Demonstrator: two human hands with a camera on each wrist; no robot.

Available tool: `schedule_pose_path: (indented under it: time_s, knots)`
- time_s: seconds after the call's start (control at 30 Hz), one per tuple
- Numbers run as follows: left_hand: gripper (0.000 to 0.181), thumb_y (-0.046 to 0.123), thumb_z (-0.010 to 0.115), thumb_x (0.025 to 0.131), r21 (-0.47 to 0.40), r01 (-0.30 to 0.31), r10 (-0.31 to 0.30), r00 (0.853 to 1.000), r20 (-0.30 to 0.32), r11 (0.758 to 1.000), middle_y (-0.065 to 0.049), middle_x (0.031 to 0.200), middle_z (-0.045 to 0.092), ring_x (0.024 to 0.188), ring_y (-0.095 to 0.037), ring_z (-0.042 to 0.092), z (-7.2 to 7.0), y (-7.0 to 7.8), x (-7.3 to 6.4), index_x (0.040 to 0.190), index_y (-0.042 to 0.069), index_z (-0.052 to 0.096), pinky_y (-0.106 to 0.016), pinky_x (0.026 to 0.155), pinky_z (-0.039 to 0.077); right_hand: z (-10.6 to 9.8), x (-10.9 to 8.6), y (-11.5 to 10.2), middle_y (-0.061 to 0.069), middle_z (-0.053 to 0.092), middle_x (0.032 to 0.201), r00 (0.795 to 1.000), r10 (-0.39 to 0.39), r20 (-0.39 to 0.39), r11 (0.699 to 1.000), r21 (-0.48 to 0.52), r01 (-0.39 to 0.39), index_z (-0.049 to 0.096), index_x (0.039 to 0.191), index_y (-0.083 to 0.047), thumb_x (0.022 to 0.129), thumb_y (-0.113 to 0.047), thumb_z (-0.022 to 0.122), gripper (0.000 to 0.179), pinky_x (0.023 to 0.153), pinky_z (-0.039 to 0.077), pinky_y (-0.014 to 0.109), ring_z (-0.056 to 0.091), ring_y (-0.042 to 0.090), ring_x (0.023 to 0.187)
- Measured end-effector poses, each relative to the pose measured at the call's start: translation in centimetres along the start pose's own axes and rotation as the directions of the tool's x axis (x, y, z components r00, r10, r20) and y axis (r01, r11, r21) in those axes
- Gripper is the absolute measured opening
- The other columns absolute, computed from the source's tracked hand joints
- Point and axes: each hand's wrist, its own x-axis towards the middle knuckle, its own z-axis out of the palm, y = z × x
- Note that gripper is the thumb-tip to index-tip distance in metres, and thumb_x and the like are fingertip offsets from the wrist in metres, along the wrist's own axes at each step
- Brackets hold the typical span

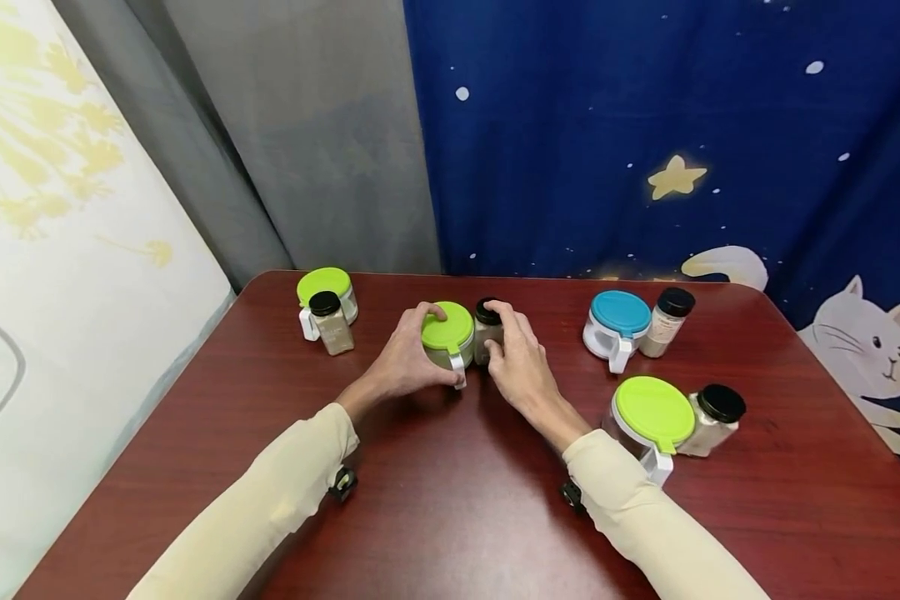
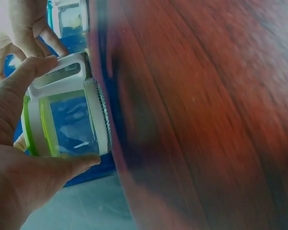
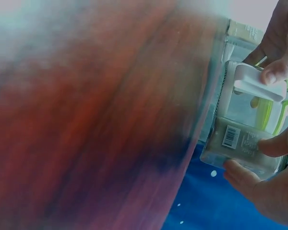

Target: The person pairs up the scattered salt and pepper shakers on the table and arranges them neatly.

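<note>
Near the middle of the table, my left hand (image 1: 408,358) grips a clear seasoning jar (image 1: 447,327) with a lime-green lid and a white handle. Its thumb lies at the handle in the head view, and its fingers reach around the far side. Right beside that jar stands a spice bottle (image 1: 483,340) with a black lid; my right hand (image 1: 523,367) holds it between thumb and fingers. In the right wrist view the bottle (image 3: 235,143) shows a barcode label and sits against the handled jar (image 3: 240,105). Both are upright.
At the back left stand another green-lidded jar (image 1: 324,282) and a black-lidded bottle (image 1: 333,329). Toward the right are a blue-lidded jar (image 1: 621,314) with a bottle (image 1: 663,327), and a larger green-lidded jar (image 1: 654,410), partly behind my right sleeve, with a bottle (image 1: 708,425).
</note>
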Motion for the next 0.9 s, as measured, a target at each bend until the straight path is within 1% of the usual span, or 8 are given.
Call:
schedule_pose_path:
  time_s: [0.1,0.2,0.33,0.47,0.57,0.73,0.9]
  knots:
    - [0.084,0.037,0.087,0.049,-0.014,0.006,-0.005,1.000,0.020,1.000,-0.004,0.114,0.039,0.100,-0.018,0.043,0.8,0.1,0.6,0.117,0.021,0.039,-0.034,0.082,0.040,-0.3,-0.1,0.6,0.003,0.047,0.121,0.999,0.040,0.000,0.999,0.001,-0.040,0.038,0.131,-0.030,0.084,-0.006,0.061,0.058,0.075,0.043,0.043,0.053,0.021,0.092]
    - [0.085,0.038,0.088,0.049,-0.030,0.021,-0.020,0.999,0.035,0.999,-0.004,0.115,0.039,0.099,-0.018,0.044,1.6,0.1,1.3,0.117,0.022,0.039,-0.034,0.082,0.041,-0.4,-0.1,1.2,0.005,0.046,0.121,0.998,0.059,-0.005,0.998,-0.011,-0.059,0.038,0.132,-0.028,0.084,-0.004,0.059,0.057,0.076,0.043,0.045,0.053,0.024,0.094]
    - [0.085,0.037,0.088,0.048,-0.038,0.027,-0.026,0.999,0.034,0.999,-0.004,0.114,0.040,0.098,-0.018,0.045,2.5,0.2,2.2,0.116,0.022,0.041,-0.033,0.081,0.041,-0.5,0.2,1.8,0.008,0.045,0.122,0.996,0.088,-0.012,0.996,-0.030,-0.088,0.036,0.131,-0.025,0.083,-0.001,0.057,0.058,0.077,0.042,0.048,0.053,0.029,0.095]
    - [0.084,0.035,0.088,0.049,-0.039,0.017,-0.015,0.999,0.043,0.999,-0.005,0.115,0.041,0.099,-0.019,0.045,3.2,0.5,3.4,0.116,0.021,0.040,-0.033,0.081,0.041,-0.4,0.9,2.3,0.011,0.042,0.125,0.988,0.151,-0.016,0.988,-0.031,-0.151,0.032,0.131,-0.023,0.083,0.002,0.052,0.057,0.074,0.043,0.047,0.053,0.031,0.089]
    - [0.083,0.034,0.087,0.051,-0.044,0.015,-0.013,0.998,0.063,0.999,-0.006,0.116,0.040,0.101,-0.019,0.044,3.8,0.6,4.6,0.118,0.020,0.039,-0.033,0.082,0.041,-0.3,1.6,2.8,0.014,0.040,0.126,0.982,0.187,-0.026,0.982,-0.034,-0.188,0.029,0.132,-0.021,0.084,0.003,0.048,0.056,0.072,0.044,0.046,0.054,0.033,0.082]
    - [0.084,0.031,0.088,0.052,-0.052,0.022,-0.016,0.994,0.105,0.998,-0.007,0.117,0.037,0.101,-0.019,0.043,4.5,0.6,6.3,0.118,0.020,0.036,-0.032,0.083,0.040,0.2,2.6,3.7,0.017,0.037,0.126,0.973,0.225,-0.057,0.971,-0.072,-0.228,0.026,0.132,-0.019,0.083,0.004,0.047,0.058,0.071,0.045,0.045,0.055,0.035,0.078]
    - [0.085,0.029,0.088,0.051,-0.038,0.010,-0.005,0.991,0.135,0.999,-0.008,0.118,0.036,0.103,-0.019,0.042,4.6,0.4,7.4,0.117,0.020,0.036,-0.033,0.085,0.039,0.5,3.2,4.1,0.018,0.035,0.128,0.969,0.240,-0.059,0.963,-0.114,-0.246,0.025,0.132,-0.019,0.081,0.004,0.047,0.060,0.071,0.045,0.046,0.055,0.039,0.080]
